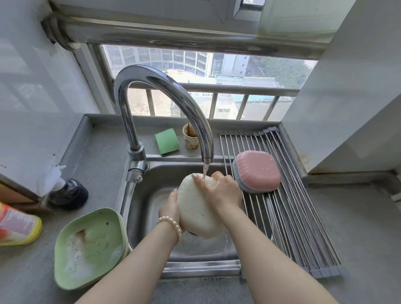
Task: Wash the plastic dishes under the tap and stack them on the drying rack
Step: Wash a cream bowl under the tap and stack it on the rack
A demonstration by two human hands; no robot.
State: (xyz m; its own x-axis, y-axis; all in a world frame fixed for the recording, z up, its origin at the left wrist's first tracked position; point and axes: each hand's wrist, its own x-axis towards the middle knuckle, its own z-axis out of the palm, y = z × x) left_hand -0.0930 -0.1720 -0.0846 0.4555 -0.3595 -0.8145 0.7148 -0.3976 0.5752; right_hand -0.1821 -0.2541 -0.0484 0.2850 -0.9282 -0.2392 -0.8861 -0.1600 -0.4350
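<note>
Bare forearms, no sleeves, pearl bead bracelet [169,225] on left wrist

Bright daylight comes in through the window [197,83] behind the sink, throwing glare along the chrome tap [165,98]. Shadows are soft. The wide lens bends the frame edges, and the yellow bottle [10,224] at far left is blurred.
</note>
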